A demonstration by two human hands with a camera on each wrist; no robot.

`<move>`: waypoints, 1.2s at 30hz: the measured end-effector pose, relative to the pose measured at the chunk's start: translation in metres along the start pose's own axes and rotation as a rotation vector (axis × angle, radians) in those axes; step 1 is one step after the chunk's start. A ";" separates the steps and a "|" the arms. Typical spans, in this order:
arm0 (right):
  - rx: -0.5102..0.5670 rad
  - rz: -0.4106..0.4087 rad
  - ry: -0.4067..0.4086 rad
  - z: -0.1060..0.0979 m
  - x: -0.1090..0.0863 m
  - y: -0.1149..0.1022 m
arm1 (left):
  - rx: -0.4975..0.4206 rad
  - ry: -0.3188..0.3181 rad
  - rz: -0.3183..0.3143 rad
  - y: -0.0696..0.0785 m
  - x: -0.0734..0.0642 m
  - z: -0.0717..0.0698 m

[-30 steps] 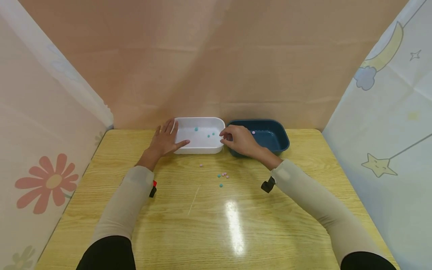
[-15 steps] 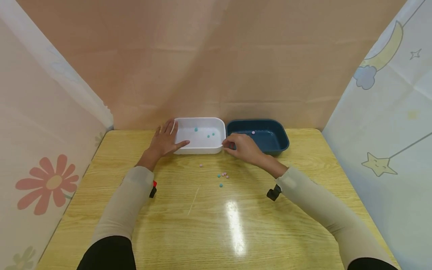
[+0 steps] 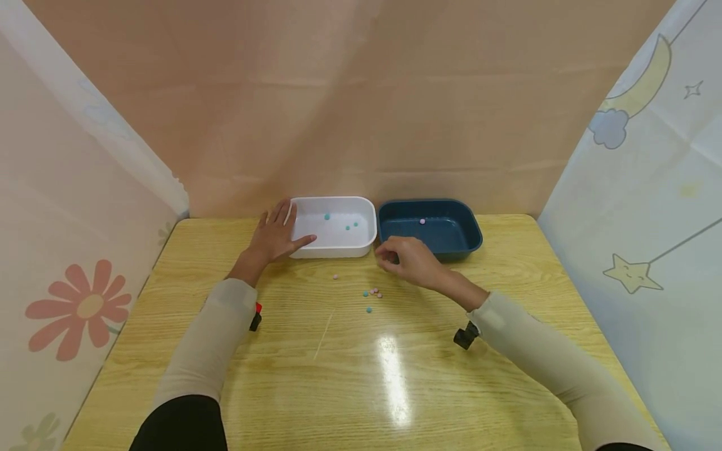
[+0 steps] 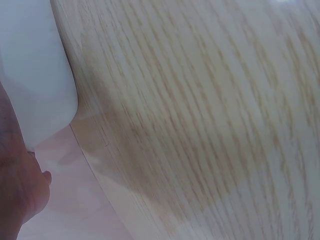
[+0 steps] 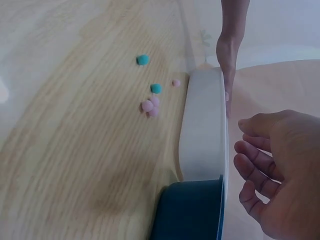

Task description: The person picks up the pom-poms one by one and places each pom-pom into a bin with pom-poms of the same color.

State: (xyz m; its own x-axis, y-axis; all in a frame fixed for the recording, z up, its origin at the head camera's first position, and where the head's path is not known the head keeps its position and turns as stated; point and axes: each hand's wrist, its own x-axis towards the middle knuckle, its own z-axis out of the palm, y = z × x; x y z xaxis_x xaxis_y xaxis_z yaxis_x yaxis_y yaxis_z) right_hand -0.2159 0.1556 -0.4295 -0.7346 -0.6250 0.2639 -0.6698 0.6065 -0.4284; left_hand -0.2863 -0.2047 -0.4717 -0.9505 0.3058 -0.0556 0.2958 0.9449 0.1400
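My left hand [image 3: 272, 239] rests with spread fingers on the left end of a white plastic tub [image 3: 333, 252], its thumb reaching over the near rim. Inside that tub lie three small teal balls [image 3: 327, 217]. My right hand [image 3: 414, 262] hovers at the near left corner of a dark blue tub [image 3: 470, 235], fingers loosely curled. In the right wrist view nothing shows between its thumb and fingers. One pink ball [image 3: 422, 221] lies in the blue tub. On the table just in front are two teal balls [image 5: 142, 60] and several pink balls [image 5: 147, 106], most of them clustered.
The two tubs stand side by side at the far edge of the wooden table [image 3: 271, 376]. Behind them hangs a plain peach-coloured backdrop [image 3: 361, 113]. Printed panels [image 3: 648, 188] flank both sides. A dark wrist camera [image 3: 465, 335] is strapped at the right sleeve.
My right hand has drawn back toward me from the white tub's right end to the blue tub's near left corner. My left hand and the balls have stayed put.
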 end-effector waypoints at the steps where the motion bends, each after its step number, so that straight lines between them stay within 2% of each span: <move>1: 0.005 0.000 -0.001 0.001 -0.002 -0.001 | -0.003 -0.002 0.000 0.000 0.000 0.000; 8: 0.022 0.021 -0.032 0.009 -0.015 -0.006 | 0.003 -0.003 0.000 -0.001 0.000 0.001; 36: 0.133 -0.028 -0.114 0.048 -0.046 -0.009 | -0.013 -0.002 0.001 -0.001 -0.001 0.002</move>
State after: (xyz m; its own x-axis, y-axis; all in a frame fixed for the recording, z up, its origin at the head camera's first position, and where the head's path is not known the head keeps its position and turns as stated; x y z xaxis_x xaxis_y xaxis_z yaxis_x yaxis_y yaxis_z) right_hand -0.1713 0.1554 -0.4797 -0.6938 -0.6971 0.1808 -0.6643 0.5224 -0.5346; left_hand -0.2858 -0.2056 -0.4738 -0.9501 0.3065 -0.0571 0.2951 0.9432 0.1529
